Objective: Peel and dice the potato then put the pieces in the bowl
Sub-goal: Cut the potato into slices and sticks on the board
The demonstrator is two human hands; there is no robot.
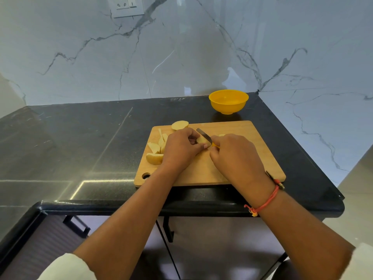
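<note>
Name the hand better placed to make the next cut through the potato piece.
Right. The right hand holds the knife, blade against the potato piece, which the left hand pinches on the cutting board.

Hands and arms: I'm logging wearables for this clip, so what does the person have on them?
White sleeves are pushed up, leaving both forearms bare: left sleeve, right sleeve. A red-orange thread bracelet with a yellow knotted end circles the wrist of the right hand. The left hand and its wrist carry nothing. No gloves.
</note>
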